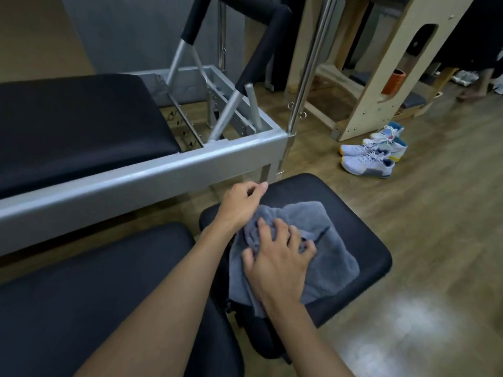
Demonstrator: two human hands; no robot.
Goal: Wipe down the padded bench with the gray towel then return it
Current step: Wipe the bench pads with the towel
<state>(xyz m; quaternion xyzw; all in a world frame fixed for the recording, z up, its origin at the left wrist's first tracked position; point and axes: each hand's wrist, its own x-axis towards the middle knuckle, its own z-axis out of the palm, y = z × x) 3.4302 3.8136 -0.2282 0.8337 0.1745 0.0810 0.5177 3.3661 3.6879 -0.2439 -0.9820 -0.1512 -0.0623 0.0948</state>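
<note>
- The gray towel [330,263] lies bunched on the padded worktop [356,213], toward its left and near side.
- Bare black padding shows beyond the towel along the worktop's far rounded corner and its right edge.
- The towel's near-left part droops over the worktop's edge, into the gap beside a second black pad [81,295] at lower left.
- The towel is too crumpled for a clean long axis. Its broadest spread runs roughly from near-left to far-right, with a flatter lobe reaching toward the right edge.
- The right hand [277,261] sits on top of the towel, fingers spread and bent, the tips dug into the gathered folds and gripping them.
- The left hand [242,204] is at the towel's far-left corner, just above the worktop's left edge, with its fingers loosely curled. Whether it holds any cloth cannot be told.
- To the left, the gray metal frame [136,180] of an exercise machine runs close past the worktop's far corner, leaving only a narrow strip of floor between them.
- A chrome pole [307,66] rises from the frame's corner.
- To the right and near side lies open wooden floor [441,240].
- White sneakers [371,157] sit well apart from the worktop, beside a pale wooden apparatus [381,77].
</note>
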